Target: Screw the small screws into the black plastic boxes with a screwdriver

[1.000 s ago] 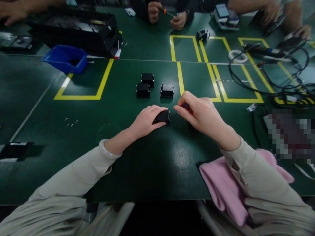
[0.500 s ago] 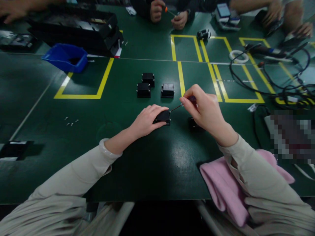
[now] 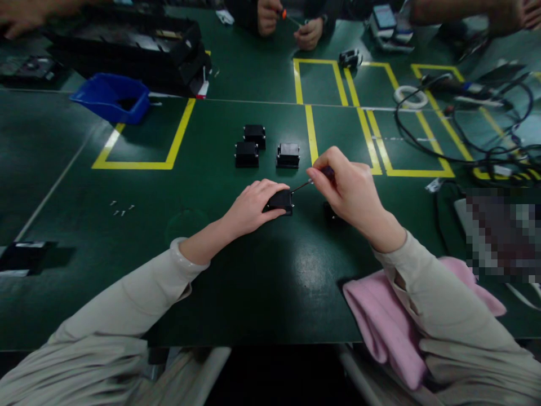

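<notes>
My left hand (image 3: 256, 207) grips a small black block (image 3: 280, 200) against the green table, thumb and fingers on its two sides. A screwdriver (image 3: 302, 185) is held in my right hand (image 3: 347, 186), its handle mostly hidden by the fingers. Its shaft slants down left, and the tip meets the block's right edge by a silvery screw. Partly under my right hand lies another black block (image 3: 329, 212). Behind them stand three similar blocks, one at the back (image 3: 254, 135), one at the left (image 3: 246, 154) and one at the right (image 3: 288, 155).
Several loose screws (image 3: 122, 213) lie at the left. Farther back are a blue bin (image 3: 112, 97) and black trays (image 3: 127, 51). A pink cloth (image 3: 386, 321) lies under my right forearm. Cables (image 3: 439, 149) and a white ring (image 3: 410, 97) are at the right. Another person's hands (image 3: 308, 34) hold a screwdriver.
My right hand has shifted very slightly left with the screwdriver. My left hand and the block stay in place. At the back right, another person's hands have moved away from the dark item there.
</notes>
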`<state>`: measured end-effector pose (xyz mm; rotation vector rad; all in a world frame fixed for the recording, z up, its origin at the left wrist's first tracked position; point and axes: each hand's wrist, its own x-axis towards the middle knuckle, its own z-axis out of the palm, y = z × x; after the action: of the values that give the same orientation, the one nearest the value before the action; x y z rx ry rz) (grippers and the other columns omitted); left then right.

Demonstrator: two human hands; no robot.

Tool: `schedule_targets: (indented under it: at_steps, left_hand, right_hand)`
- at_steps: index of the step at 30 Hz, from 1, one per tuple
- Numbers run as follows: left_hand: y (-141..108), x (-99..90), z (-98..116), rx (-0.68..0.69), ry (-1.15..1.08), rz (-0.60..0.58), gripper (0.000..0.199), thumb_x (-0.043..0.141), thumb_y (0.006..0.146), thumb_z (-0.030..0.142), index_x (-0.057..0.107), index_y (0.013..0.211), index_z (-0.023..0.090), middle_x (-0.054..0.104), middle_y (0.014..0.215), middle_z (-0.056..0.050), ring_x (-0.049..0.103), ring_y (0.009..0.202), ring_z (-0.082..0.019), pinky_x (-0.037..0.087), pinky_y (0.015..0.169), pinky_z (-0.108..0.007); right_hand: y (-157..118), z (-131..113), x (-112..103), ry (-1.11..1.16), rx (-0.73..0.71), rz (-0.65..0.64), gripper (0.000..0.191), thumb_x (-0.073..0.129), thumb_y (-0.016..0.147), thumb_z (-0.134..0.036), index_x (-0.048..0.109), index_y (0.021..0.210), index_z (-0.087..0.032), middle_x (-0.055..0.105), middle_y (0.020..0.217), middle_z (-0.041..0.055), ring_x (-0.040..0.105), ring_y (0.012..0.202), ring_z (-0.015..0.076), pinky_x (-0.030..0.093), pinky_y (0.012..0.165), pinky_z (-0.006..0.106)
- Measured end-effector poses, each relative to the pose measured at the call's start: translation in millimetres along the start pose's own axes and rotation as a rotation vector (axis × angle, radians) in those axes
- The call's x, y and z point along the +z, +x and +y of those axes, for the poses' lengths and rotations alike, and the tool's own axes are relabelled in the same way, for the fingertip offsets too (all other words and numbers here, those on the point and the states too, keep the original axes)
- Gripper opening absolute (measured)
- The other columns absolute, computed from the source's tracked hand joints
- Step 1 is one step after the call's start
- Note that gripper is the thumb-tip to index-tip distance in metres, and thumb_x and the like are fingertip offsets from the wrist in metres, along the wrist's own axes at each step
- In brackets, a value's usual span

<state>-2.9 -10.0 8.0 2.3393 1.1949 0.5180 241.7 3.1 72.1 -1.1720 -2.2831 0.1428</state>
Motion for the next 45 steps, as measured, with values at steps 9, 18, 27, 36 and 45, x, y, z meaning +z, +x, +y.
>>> schedule_targets:
  at_steps: [9, 18, 27, 36, 45]
  left_hand:
    - [-1, 0.1, 0, -0.001, -0.004, 0.002, 0.048, 0.064, 0.102, 0.041, 0.057, 0.144, 0.020, 0.065, 0.140, -0.014, 0.059, 0.127, -0.033, 0.045, 0.112, -0.049]
    - [0, -0.7, 1, -0.004, 0.001, -0.014, 0.046, 0.064, 0.102, 0.041, 0.057, 0.143, 0.022, 0.064, 0.140, -0.014, 0.059, 0.128, -0.033, 0.045, 0.111, -0.050]
    - [-3, -0.8, 10, 0.060, 0.005, -0.075, 0.041, 0.066, 0.101, 0.043, 0.060, 0.136, 0.022, 0.068, 0.136, -0.013, 0.062, 0.123, -0.033, 0.046, 0.106, -0.047]
    - [-2, -3.0, 8, 0.016, -0.018, -0.070, 0.037, 0.070, 0.099, 0.046, 0.061, 0.122, 0.019, 0.069, 0.128, -0.012, 0.064, 0.118, -0.032, 0.047, 0.101, -0.046]
    - [-1, -21.2, 7, 0.021, 0.073, -0.133, 0.037, 0.067, 0.100, 0.045, 0.059, 0.126, 0.020, 0.066, 0.128, -0.012, 0.067, 0.114, -0.031, 0.052, 0.096, -0.044]
  right_hand:
    - [-1, 0, 1, -0.011, 0.005, 0.008, 0.024, 0.047, 0.108, -0.034, 0.066, 0.112, -0.019, 0.063, 0.072, 0.0017, 0.059, 0.063, 0.0179, 0.039, 0.063, 0.029]
    - [-1, -3, -4, -0.065, 0.015, -0.040, 0.026, 0.048, 0.107, -0.035, 0.066, 0.114, -0.019, 0.060, 0.068, 0.0010, 0.060, 0.063, 0.0187, 0.038, 0.063, 0.029]
    - [-1, -16, -19, -0.081, 0.016, -0.164, 0.021, 0.049, 0.106, -0.032, 0.064, 0.114, -0.019, 0.064, 0.072, 0.0028, 0.061, 0.064, 0.0193, 0.038, 0.064, 0.029]
    - [-1, -12, -22, -0.132, 0.028, -0.186, 0.018, 0.057, 0.105, -0.035, 0.063, 0.110, -0.019, 0.064, 0.070, 0.0027, 0.059, 0.061, 0.0196, 0.035, 0.063, 0.029]
    - [0, -13, -23, -0.012, 0.064, -0.242, 0.016, 0.053, 0.104, -0.029, 0.061, 0.113, -0.019, 0.066, 0.078, 0.0032, 0.058, 0.066, 0.0190, 0.035, 0.066, 0.030]
